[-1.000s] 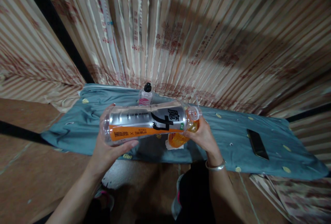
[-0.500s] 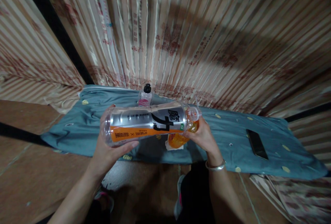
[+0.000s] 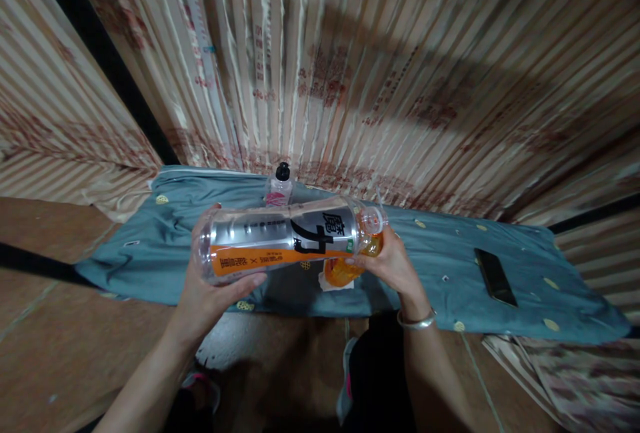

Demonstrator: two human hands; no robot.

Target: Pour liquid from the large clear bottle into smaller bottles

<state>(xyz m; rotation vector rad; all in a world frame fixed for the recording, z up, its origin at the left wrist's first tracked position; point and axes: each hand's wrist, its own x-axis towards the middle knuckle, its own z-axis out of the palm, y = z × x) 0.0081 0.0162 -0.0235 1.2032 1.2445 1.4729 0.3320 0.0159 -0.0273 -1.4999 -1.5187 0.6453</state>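
Above the blue cloth's near edge, both hands' grips clasp the sideways bottle.

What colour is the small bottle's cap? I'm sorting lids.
Black, on the small bottle in the head view.

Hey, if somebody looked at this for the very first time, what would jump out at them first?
A big clear bottle with a silver and orange label, held level in mid-picture, its base in the left hand. The right hand grips a container of orange liquid at the bottle's open mouth. Behind them a teal cloth carries a small black-capped bottle and, to the right, a dark phone.
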